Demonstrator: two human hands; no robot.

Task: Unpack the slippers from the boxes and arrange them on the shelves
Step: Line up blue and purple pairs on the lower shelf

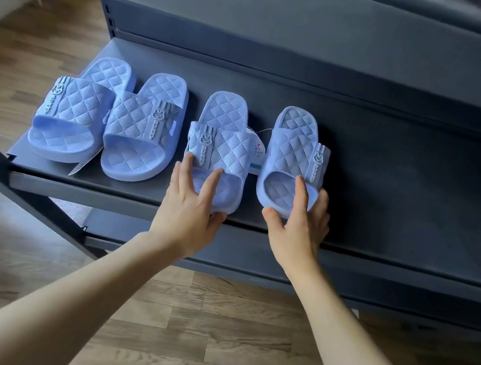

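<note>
done: one pair [78,108] shelved | now: pinches third slipper [223,144] with left hand [190,202], wraps fourth slipper [294,150] with right hand [299,225] (both at the toe) | boxes unseen

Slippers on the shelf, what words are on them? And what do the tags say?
"BUNNY": raised letters on the strap of the first slipper, second slipper, third slipper and fourth slipper, counted from the left.
The paper tag between the third and fourth: print too small to read.
The second tag, under the left pair: nothing readable.
</note>
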